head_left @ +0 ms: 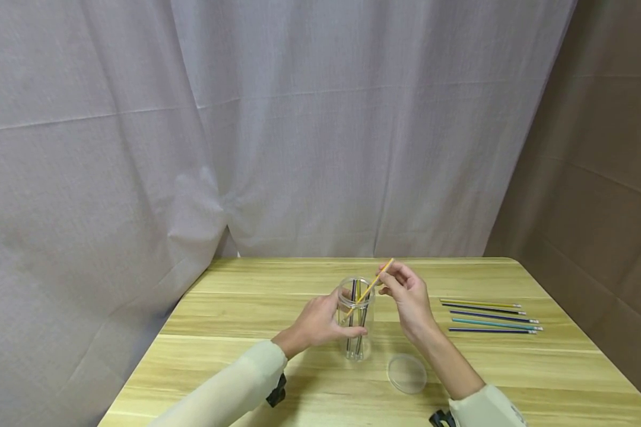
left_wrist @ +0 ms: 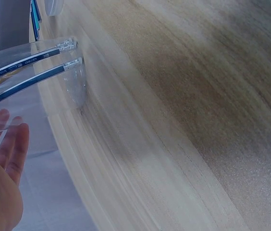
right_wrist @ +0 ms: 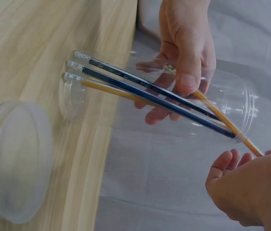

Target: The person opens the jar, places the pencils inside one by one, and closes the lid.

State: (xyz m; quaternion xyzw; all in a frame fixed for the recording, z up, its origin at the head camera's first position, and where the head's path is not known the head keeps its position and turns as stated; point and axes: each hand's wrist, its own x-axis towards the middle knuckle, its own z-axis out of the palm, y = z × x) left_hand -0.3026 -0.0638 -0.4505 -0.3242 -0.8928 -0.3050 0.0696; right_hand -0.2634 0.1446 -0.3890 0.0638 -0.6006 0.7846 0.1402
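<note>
A clear jar (head_left: 367, 343) stands on the table, its open mouth up. My left hand (head_left: 316, 323) grips it round the side, thumb in front. Inside lean two dark blue pencils (right_wrist: 150, 96) and a yellow pencil (right_wrist: 109, 90), eraser ends at the bottom. Another yellow pencil (head_left: 376, 282) slants through the mouth, its lower part within the jar. Its upper end is pinched between thumb and fingers of my right hand (head_left: 410, 296), just right of the rim. In the left wrist view, part of my left hand lies beyond the frame edge.
A round clear lid (head_left: 407, 373) lies flat in front of the jar, to its right. Further right, several pencils (head_left: 491, 323) in yellow, dark blue and teal lie side by side on the wooden table (head_left: 235, 314). Grey curtains (head_left: 310, 178) hang behind.
</note>
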